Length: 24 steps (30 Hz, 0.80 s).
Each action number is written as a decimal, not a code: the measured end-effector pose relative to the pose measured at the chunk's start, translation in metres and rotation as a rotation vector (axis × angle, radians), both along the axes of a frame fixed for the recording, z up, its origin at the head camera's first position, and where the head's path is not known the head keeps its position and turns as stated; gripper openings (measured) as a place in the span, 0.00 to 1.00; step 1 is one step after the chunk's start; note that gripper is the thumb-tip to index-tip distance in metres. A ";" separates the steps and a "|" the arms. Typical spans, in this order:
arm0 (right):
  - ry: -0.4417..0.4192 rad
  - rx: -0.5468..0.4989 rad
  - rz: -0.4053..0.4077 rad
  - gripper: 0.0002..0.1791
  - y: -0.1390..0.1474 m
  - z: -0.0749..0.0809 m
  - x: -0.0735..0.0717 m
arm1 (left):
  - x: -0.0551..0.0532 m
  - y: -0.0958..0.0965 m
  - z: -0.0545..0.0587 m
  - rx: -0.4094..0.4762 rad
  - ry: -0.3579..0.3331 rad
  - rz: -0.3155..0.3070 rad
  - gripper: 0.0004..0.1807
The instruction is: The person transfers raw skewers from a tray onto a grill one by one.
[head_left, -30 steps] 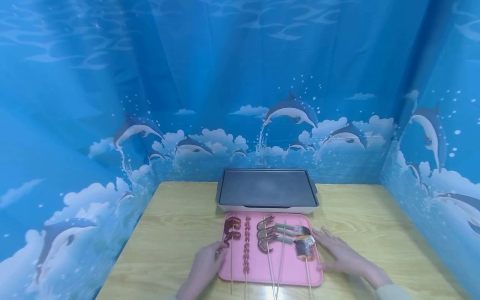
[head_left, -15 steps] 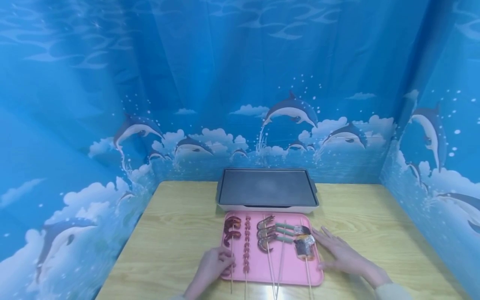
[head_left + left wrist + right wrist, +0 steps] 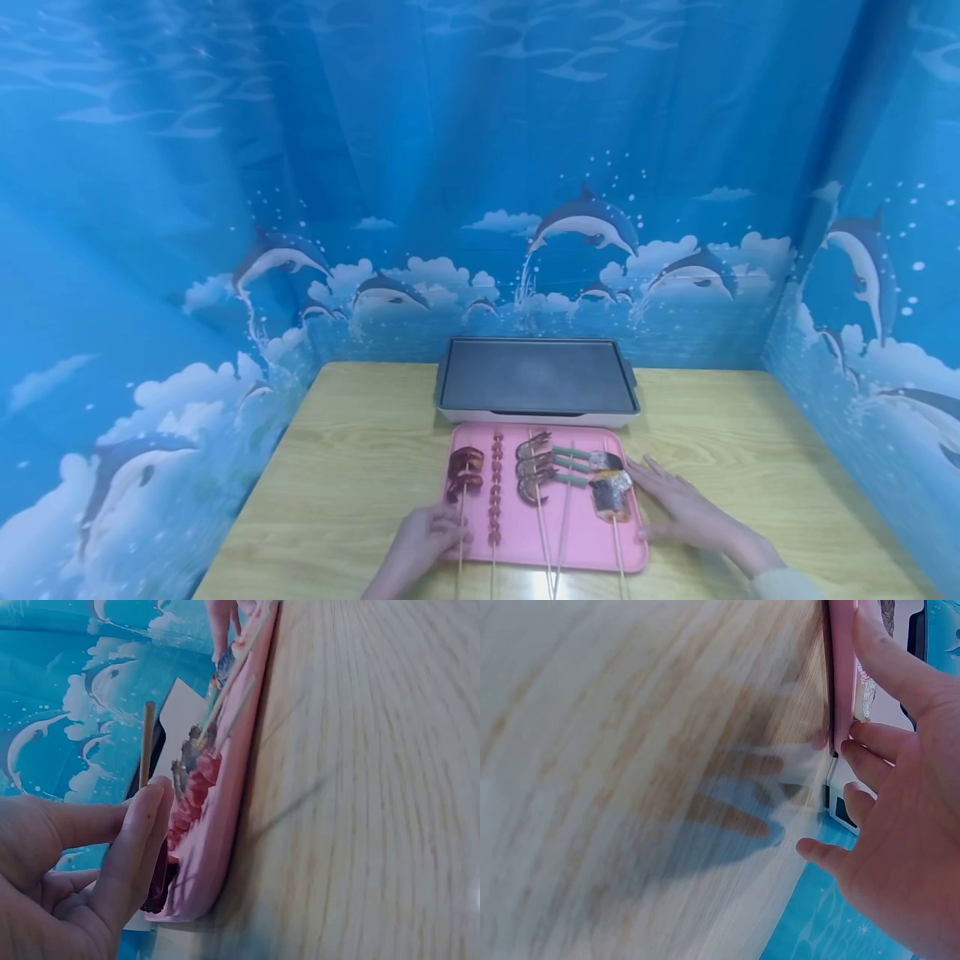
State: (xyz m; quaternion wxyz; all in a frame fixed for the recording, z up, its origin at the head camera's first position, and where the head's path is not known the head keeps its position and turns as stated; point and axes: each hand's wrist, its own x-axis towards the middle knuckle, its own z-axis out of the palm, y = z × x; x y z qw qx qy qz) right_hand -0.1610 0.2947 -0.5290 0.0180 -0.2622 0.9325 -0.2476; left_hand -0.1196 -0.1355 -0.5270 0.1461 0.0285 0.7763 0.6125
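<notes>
A pink tray [image 3: 517, 533] lies on the table with several food skewers side by side. My left hand [image 3: 423, 542] is at its front left, thumb and fingers pinching the wooden stick [image 3: 148, 742] of the leftmost skewer, whose dark red-brown curled pieces [image 3: 467, 471] lie over the tray's left side. Beside it is a skewer of small red meat pieces [image 3: 496, 492], then a shrimp skewer [image 3: 534, 473], green sticks of food [image 3: 572, 467] on a skewer, and a silver-skinned fish skewer [image 3: 609, 496]. My right hand [image 3: 686, 512] has its fingers spread, fingertips touching the tray's right rim.
Right behind the tray stands a flat electric griddle [image 3: 536, 375] with a dark plate and pale body. The wooden table [image 3: 322, 483] reaches out on both sides. A blue dolphin-print curtain [image 3: 420, 167] encloses the back and sides.
My left hand has moved from the tray's left edge toward its front and taken hold of the leftmost skewer's stick. That skewer has shifted slightly toward me. The right hand stays put.
</notes>
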 end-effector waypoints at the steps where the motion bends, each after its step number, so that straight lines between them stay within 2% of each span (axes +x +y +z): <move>1: -0.001 -0.001 -0.003 0.53 0.001 0.000 0.000 | 0.002 0.000 0.003 0.009 -0.001 -0.004 0.16; 7: 0.000 -0.005 -0.014 0.53 0.003 0.001 0.001 | 0.007 0.002 0.023 0.035 0.005 -0.021 0.18; 11: 0.020 -0.007 -0.009 0.53 0.003 0.001 0.002 | 0.000 0.004 0.039 0.023 0.037 -0.027 0.19; 17: 0.041 -0.001 0.005 0.53 0.002 0.002 0.002 | -0.023 0.004 0.060 -0.004 0.103 -0.012 0.20; 24: -0.017 -0.005 -0.005 0.53 -0.001 0.002 0.002 | -0.058 0.007 0.078 -0.024 0.123 0.048 0.15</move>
